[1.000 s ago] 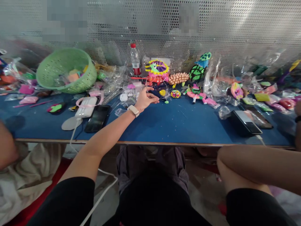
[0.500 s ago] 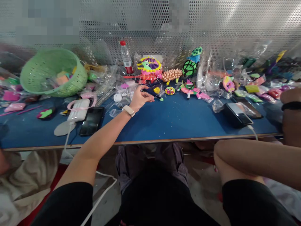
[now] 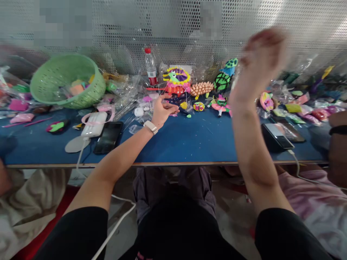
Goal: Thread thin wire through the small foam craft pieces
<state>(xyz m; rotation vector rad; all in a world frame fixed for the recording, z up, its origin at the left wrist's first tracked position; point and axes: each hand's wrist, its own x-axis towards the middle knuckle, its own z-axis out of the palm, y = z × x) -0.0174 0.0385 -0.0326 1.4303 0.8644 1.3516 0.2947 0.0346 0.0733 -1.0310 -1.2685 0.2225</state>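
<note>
My left hand (image 3: pixel 162 111), with a pale band on its wrist, is over the middle of the blue table. Its thumb and fingertips come together in a pinch; whatever is between them is too fine to make out. Thin clear strands loop beside it, near a dark piece with a yellow spot (image 3: pixel 184 105). Just behind stands a clay bird figure (image 3: pixel 177 76) in yellow, purple and green on a red and pink base. My right hand (image 3: pixel 261 59) is raised high at the right, smeared by motion, in front of the perforated metal panel. Its fingers cannot be read.
A green basket (image 3: pixel 67 103) stands at the left. Near it lie a white power bank (image 3: pixel 94 124) with a cable and a black phone (image 3: pixel 108 137). A bottle (image 3: pixel 150 68), a spiky clay figure (image 3: pixel 202 89) and a turtle figure (image 3: pixel 222 81) line the back. Another person's arm (image 3: pixel 337 141) is at far right.
My right hand has swung up from outside the right edge, or low at the right, into view above the table. My left hand stays nearly in place, still pinched.
</note>
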